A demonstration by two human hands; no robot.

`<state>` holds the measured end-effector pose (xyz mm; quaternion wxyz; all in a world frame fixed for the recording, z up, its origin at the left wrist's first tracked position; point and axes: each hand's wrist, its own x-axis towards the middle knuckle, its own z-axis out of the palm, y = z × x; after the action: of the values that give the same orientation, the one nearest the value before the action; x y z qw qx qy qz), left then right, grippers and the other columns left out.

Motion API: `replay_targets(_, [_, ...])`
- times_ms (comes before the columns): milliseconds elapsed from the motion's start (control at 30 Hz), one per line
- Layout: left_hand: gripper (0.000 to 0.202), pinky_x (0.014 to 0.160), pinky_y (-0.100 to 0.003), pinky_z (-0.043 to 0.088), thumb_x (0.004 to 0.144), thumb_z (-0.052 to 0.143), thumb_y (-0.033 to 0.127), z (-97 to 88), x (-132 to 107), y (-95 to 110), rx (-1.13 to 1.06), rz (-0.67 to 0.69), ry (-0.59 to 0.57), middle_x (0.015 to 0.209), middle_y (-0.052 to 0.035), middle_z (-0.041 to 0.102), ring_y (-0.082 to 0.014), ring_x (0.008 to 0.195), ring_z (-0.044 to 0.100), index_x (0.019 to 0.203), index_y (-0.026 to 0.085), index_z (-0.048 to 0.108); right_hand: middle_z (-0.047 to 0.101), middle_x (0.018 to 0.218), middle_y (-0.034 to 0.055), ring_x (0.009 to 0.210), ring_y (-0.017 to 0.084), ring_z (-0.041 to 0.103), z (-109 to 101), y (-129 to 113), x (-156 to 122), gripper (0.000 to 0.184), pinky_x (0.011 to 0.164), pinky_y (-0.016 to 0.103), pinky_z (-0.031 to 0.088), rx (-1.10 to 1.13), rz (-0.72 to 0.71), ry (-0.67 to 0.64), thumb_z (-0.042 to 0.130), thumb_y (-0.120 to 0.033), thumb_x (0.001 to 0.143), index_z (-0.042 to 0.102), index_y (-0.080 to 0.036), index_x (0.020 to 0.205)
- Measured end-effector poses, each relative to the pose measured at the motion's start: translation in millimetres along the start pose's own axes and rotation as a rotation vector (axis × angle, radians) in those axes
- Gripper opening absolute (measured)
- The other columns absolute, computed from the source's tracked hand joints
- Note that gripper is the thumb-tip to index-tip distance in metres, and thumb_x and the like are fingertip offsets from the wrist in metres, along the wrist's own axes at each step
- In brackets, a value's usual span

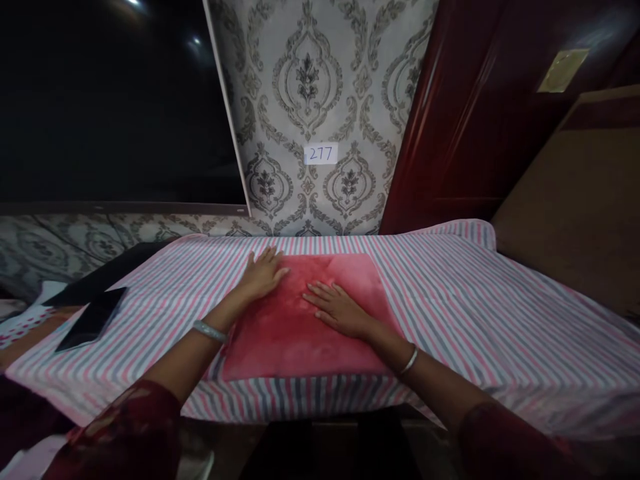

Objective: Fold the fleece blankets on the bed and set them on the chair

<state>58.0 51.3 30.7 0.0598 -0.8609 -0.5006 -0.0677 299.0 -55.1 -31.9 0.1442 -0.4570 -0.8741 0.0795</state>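
Note:
A plush, pinkish-red square of fabric [310,347], perhaps a cushion cover, lies flat on a striped cloth [440,287] of pink, grey and white. At its far left corner rests my left hand [263,273], palm down, fingers spread over the edge. My right hand [340,308] lies flat near the middle of the plush piece, its fingers stretched toward the left. Neither hand grasps anything. The nap looks lighter toward the far right corner and darker in the middle.
A dark phone or tablet [95,319] lies on the cloth at the left. Behind stand a large TV screen [120,107] and a patterned wall with a paper label [321,153] reading 277. A cardboard box [580,200] stands at the right by a dark red door [465,120].

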Motion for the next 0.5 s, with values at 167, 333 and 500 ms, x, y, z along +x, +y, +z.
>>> replay_targets(167, [0.071, 0.123, -0.057, 0.01, 0.1, 0.028, 0.055, -3.0, -9.7, 23.3, -0.084, 0.054, -0.119, 0.167, -0.0169, 0.02, -0.0293, 0.155, 0.015, 0.158, 0.015, 0.027, 0.04, 0.159, 0.0054, 0.148, 0.024, 0.033, -37.8, 12.9, 18.0, 0.052, 0.122, 0.05, 0.021, 0.007, 0.198, 0.103, 0.031, -0.045, 0.106, 0.042, -0.028, 0.153])
replay_targets(333, [0.066, 0.12, -0.064, 0.012, 0.101, 0.03, 0.052, 8.6, 14.1, 19.7, -0.033, -0.082, -0.137, 0.164, -0.0171, 0.029, -0.0332, 0.153, 0.019, 0.156, 0.016, 0.033, 0.035, 0.162, 0.0091, 0.152, 0.033, 0.021, -54.4, 43.3, 35.0, 0.055, 0.119, 0.063, 0.015, -0.188, 0.589, 0.17, 0.027, -0.047, 0.106, 0.037, -0.027, 0.156])
replay_targets(500, [0.062, 0.113, -0.066, 0.03, 0.1, 0.03, 0.051, 33.6, 16.9, 13.5, -0.043, -0.17, -0.042, 0.162, -0.0148, 0.034, -0.0327, 0.151, 0.026, 0.153, 0.02, 0.038, 0.033, 0.163, 0.0045, 0.15, 0.03, 0.026, -22.8, 72.3, 30.2, 0.055, 0.117, 0.059, 0.025, -0.174, 0.727, 0.165, 0.026, -0.051, 0.105, 0.036, -0.032, 0.155])
